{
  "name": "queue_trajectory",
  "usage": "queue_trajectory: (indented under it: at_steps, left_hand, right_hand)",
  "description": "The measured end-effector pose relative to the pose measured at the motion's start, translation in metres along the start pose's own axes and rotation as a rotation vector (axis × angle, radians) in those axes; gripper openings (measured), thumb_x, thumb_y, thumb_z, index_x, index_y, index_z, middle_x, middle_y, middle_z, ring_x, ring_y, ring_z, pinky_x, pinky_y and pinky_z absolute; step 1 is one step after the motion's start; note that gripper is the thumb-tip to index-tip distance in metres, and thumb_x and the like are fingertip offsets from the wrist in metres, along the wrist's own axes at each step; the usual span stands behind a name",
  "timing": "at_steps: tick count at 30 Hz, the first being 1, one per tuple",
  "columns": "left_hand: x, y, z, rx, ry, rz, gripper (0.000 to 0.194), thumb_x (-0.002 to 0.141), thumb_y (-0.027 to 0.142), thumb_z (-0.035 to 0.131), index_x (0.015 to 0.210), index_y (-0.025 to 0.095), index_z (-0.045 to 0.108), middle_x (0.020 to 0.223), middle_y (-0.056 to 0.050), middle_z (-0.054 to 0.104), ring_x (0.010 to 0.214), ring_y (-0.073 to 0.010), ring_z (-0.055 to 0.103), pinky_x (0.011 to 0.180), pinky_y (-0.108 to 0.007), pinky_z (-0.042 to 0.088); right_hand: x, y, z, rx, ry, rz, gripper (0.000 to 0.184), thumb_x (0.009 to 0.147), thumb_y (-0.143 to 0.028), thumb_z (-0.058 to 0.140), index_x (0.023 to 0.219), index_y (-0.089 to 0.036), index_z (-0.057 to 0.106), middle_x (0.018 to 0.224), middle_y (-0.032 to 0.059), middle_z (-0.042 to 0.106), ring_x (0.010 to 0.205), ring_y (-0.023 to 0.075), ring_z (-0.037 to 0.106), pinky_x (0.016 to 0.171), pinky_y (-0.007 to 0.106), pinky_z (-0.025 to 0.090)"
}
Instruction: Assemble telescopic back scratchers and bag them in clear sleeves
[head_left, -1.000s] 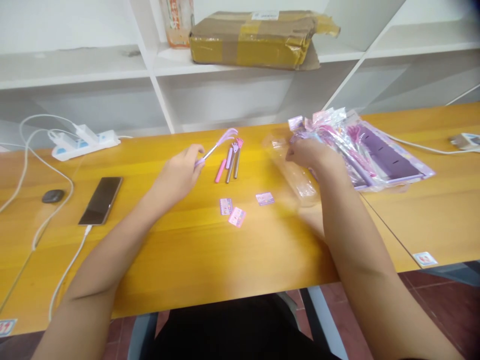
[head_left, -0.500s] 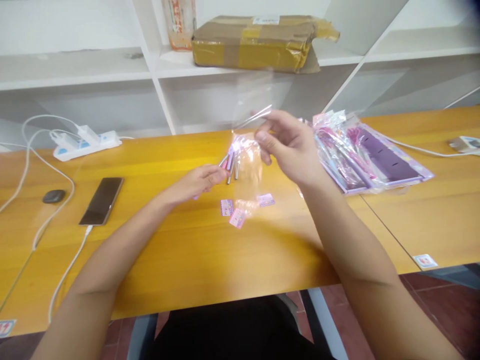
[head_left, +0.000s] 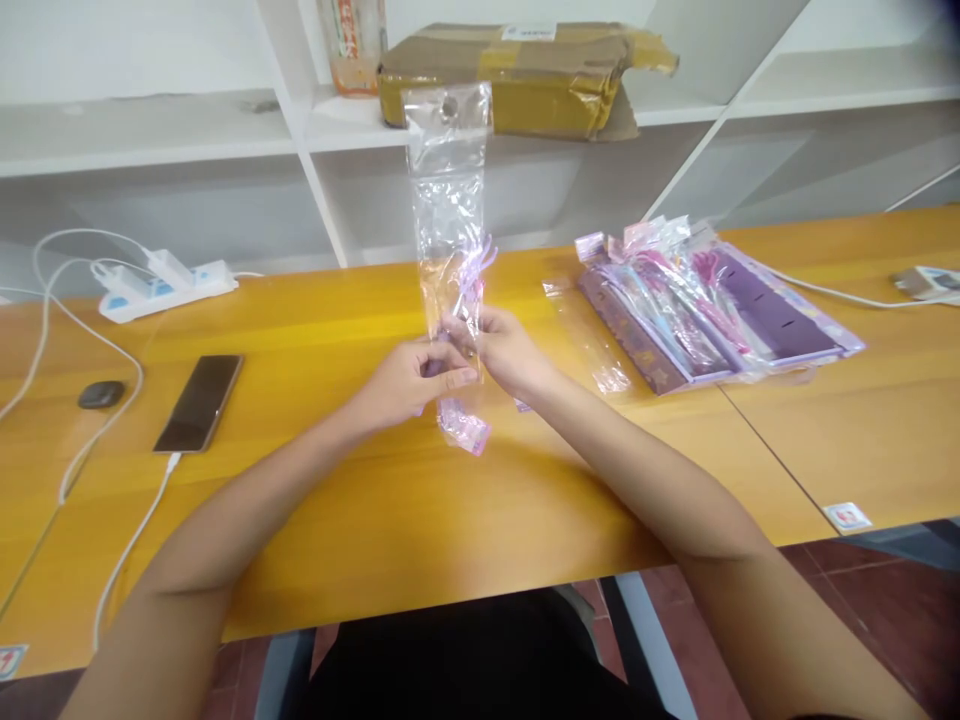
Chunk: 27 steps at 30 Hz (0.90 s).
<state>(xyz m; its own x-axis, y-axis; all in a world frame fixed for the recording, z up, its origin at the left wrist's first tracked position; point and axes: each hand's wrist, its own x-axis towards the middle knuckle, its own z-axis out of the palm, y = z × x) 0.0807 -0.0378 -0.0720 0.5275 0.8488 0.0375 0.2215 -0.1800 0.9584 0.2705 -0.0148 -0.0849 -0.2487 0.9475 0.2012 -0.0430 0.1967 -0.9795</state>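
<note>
A clear plastic bag (head_left: 448,200) with a hanging hole stands upright in front of me, its lower end down by the table. My left hand (head_left: 416,380) is closed around the bag's lower part, the thumb across it. My right hand (head_left: 502,345) is closed at the bag's right side, fingers on a bunch of slim purple and pink pens (head_left: 474,275) with metal ends. Glare and the plastic hide how far the pens lie inside the bag. A small pink card (head_left: 472,437) shows at the bag's bottom; another card (head_left: 522,405) is mostly covered by my right wrist.
At right lies a purple box (head_left: 652,365) with bagged pink items (head_left: 694,300). Another clear bag (head_left: 600,350) rests beside it. Leftward are a phone (head_left: 199,402) on a cable, a dark small case (head_left: 101,394) and a power strip (head_left: 169,290). A taped carton (head_left: 555,95) sits on the shelf.
My right hand has moved left and down to meet my left hand. The bag now stands upright between them, over the small cards. Another clear bag shows where my right arm was.
</note>
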Motion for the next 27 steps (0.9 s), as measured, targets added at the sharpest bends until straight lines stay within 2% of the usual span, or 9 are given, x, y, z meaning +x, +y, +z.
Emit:
queue_trajectory:
  at_steps: [2, 4, 6, 7, 10, 13, 15, 20, 27]
  left_hand:
    - [0.002, -0.001, 0.0, -0.055, 0.071, 0.055, 0.036, 0.088, 0.053, 0.088, 0.083, 0.019, 0.078, 0.09, -0.005, 0.077, 0.08, -0.0172, 0.07, 0.076, -0.032, 0.057]
    - [0.006, -0.003, -0.004, -0.17, 0.186, 0.079, 0.037, 0.086, 0.054, 0.09, 0.088, 0.019, 0.079, 0.103, -0.009, 0.081, 0.099, -0.0221, 0.075, 0.093, -0.038, 0.06]
    - [0.01, -0.004, -0.01, -0.303, 0.304, 0.072, 0.04, 0.087, 0.056, 0.09, 0.096, 0.018, 0.079, 0.109, -0.011, 0.083, 0.105, -0.0249, 0.078, 0.1, -0.043, 0.062]
    - [0.012, -0.004, -0.015, -0.358, 0.36, 0.072, 0.041, 0.087, 0.056, 0.09, 0.099, 0.018, 0.079, 0.112, -0.012, 0.084, 0.107, -0.0258, 0.079, 0.1, -0.045, 0.063]
    - [0.014, 0.0, -0.03, -0.44, 0.505, 0.117, 0.04, 0.089, 0.054, 0.089, 0.103, 0.019, 0.076, 0.122, -0.014, 0.084, 0.115, -0.0274, 0.08, 0.102, -0.045, 0.065]
    - [0.013, 0.008, -0.043, -0.441, 0.59, 0.191, 0.035, 0.097, 0.053, 0.082, 0.102, 0.019, 0.074, 0.128, -0.014, 0.083, 0.122, -0.0299, 0.08, 0.106, -0.047, 0.066]
    - [0.011, 0.013, -0.051, -0.413, 0.62, 0.222, 0.035, 0.103, 0.054, 0.076, 0.105, 0.02, 0.074, 0.132, -0.015, 0.082, 0.128, -0.032, 0.078, 0.109, -0.05, 0.065]
    - [0.008, 0.022, -0.058, -0.32, 0.632, 0.241, 0.037, 0.112, 0.057, 0.061, 0.109, 0.022, 0.072, 0.14, -0.014, 0.079, 0.14, -0.0326, 0.073, 0.116, -0.052, 0.062]
    - [0.007, 0.022, -0.035, -0.447, 0.569, 0.223, 0.026, 0.115, 0.046, 0.058, 0.113, 0.022, 0.068, 0.141, -0.014, 0.079, 0.143, -0.0337, 0.071, 0.117, -0.054, 0.061]
  right_hand:
    - [0.002, -0.003, -0.004, -0.02, 0.077, -0.042, 0.056, 0.09, -0.08, 0.075, 0.088, -0.025, 0.063, 0.087, 0.0018, 0.066, 0.084, 0.0185, 0.064, 0.078, 0.034, 0.058]
    - [0.004, -0.01, -0.014, -0.047, 0.198, -0.122, 0.056, 0.095, -0.083, 0.066, 0.096, -0.028, 0.063, 0.089, 0.0021, 0.065, 0.085, 0.019, 0.065, 0.075, 0.034, 0.057]
    - [0.003, -0.022, -0.026, -0.106, 0.279, -0.197, 0.054, 0.1, -0.084, 0.06, 0.103, -0.03, 0.065, 0.089, 0.0022, 0.062, 0.081, 0.0198, 0.064, 0.069, 0.034, 0.055]
    - [0.001, -0.028, -0.032, -0.164, 0.277, -0.226, 0.052, 0.101, -0.082, 0.06, 0.104, -0.031, 0.067, 0.087, 0.0022, 0.061, 0.077, 0.0198, 0.063, 0.066, 0.034, 0.053]
    - [-0.008, -0.046, -0.042, -0.463, 0.103, -0.311, 0.045, 0.103, -0.073, 0.066, 0.1, -0.029, 0.075, 0.085, 0.0025, 0.063, 0.072, 0.0193, 0.059, 0.066, 0.035, 0.05]
    - [-0.018, -0.054, -0.042, -0.759, -0.122, -0.429, 0.035, 0.11, -0.056, 0.066, 0.098, -0.026, 0.081, 0.09, 0.0048, 0.068, 0.081, 0.0213, 0.063, 0.078, 0.037, 0.052]
    - [-0.021, -0.052, -0.037, -0.872, -0.17, -0.471, 0.032, 0.114, -0.045, 0.06, 0.104, -0.026, 0.083, 0.097, 0.0069, 0.069, 0.089, 0.023, 0.065, 0.085, 0.038, 0.052]
    - [-0.021, -0.037, -0.025, -0.967, -0.056, -0.454, 0.035, 0.117, -0.039, 0.051, 0.117, -0.025, 0.083, 0.103, 0.0088, 0.063, 0.097, 0.025, 0.064, 0.09, 0.038, 0.052]
    - [-0.018, -0.027, -0.016, -0.88, 0.009, -0.518, 0.037, 0.117, -0.039, 0.054, 0.101, -0.024, 0.084, 0.096, 0.0063, 0.055, 0.089, 0.0224, 0.058, 0.087, 0.038, 0.051]
